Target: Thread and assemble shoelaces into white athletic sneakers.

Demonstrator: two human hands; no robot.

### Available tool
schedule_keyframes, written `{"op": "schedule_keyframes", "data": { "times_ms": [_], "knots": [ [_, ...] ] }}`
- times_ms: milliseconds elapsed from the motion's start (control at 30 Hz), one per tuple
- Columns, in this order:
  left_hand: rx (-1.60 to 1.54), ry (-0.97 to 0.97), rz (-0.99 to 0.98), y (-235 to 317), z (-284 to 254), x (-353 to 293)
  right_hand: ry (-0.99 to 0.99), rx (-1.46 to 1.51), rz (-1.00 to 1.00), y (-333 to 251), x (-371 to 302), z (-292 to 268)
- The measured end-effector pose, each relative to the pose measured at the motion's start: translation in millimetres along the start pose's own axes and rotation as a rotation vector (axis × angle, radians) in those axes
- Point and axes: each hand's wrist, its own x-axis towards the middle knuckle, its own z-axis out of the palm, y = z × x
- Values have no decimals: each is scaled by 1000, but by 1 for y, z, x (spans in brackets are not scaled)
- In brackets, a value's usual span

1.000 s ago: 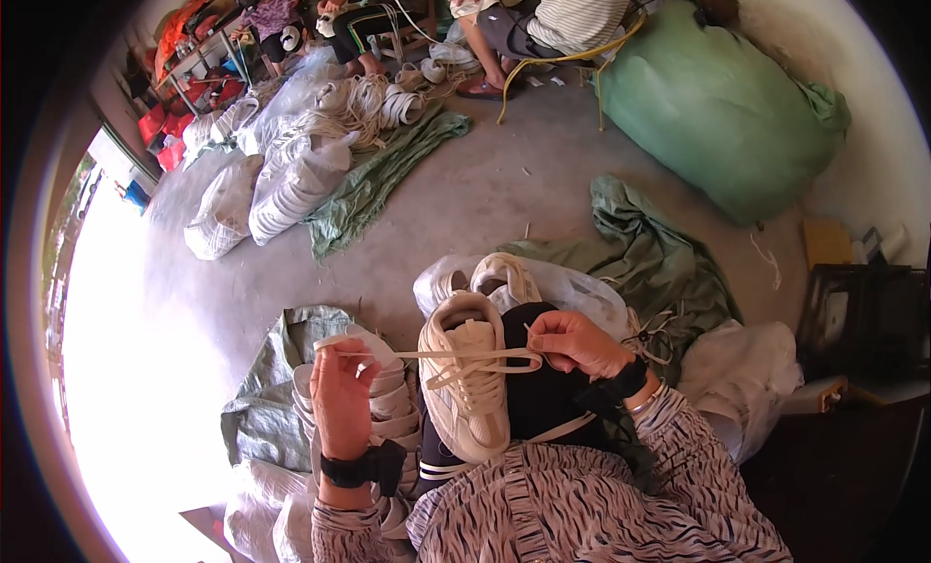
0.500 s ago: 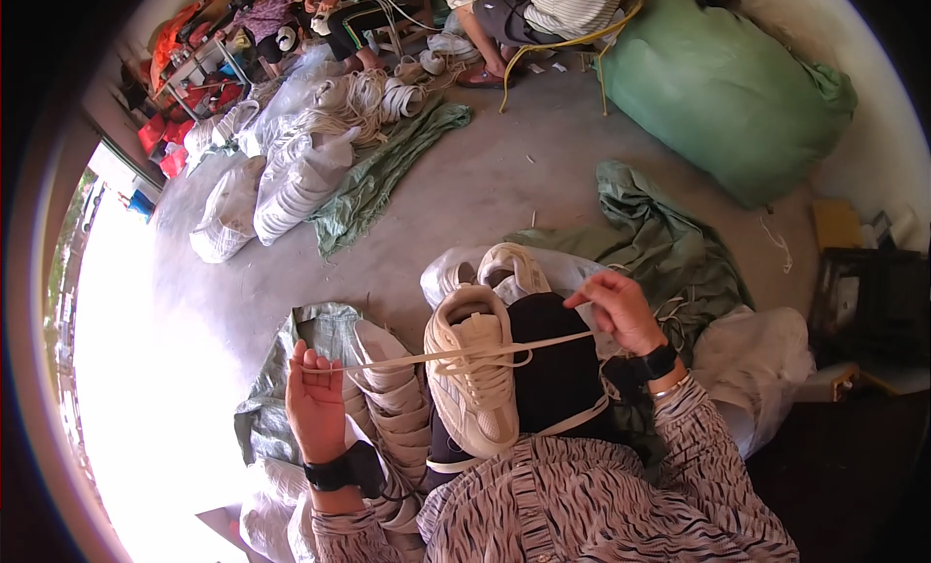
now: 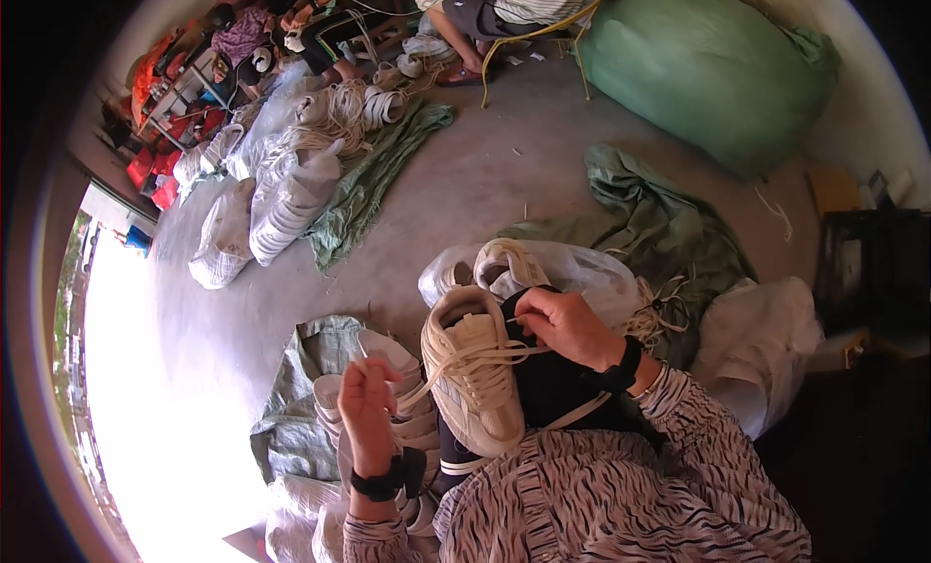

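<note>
A cream lace-up sneaker (image 3: 472,408) rests on my lap over dark cloth, its toe toward me. Left of it, my left hand (image 3: 367,408) is closed in a pinch on one end of the shoelace (image 3: 427,376), which hangs slack toward the shoe. My right hand (image 3: 574,332) pinches the other end, just right of the shoe's collar. Loose lace crosses over the laced tongue. Beyond the shoe, another cream shoe (image 3: 507,265) lies with clear plastic. A stack of pale shoe uppers (image 3: 412,422) stands below and beside my left hand.
Green woven sheeting (image 3: 669,219) spreads at the right, near a bundle of loose laces (image 3: 659,311). Clear plastic bags of shoe parts (image 3: 291,209) lie far left. A big green sack (image 3: 713,73) stands at the back. Other people sit there, one on a yellow-framed chair (image 3: 543,30).
Both hands have come inward toward the shoe, the left moving right and the right moving left and slightly down. The lace, stretched straight before, now hangs slack.
</note>
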Motion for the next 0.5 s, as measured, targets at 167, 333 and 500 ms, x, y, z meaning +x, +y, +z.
{"op": "schedule_keyframes", "data": {
  "times_ms": [167, 333, 500],
  "knots": [
    [484, -117, 146, -16, 38, -11, -71, -55, 121, -11, -5, 2],
    [432, -67, 145, -20, 49, -7, -51, -17, 90, -8, -9, 2],
    [339, -116, 149, -15, 50, -15, -61, -144, 21, -3, -5, 5]
  ]
}}
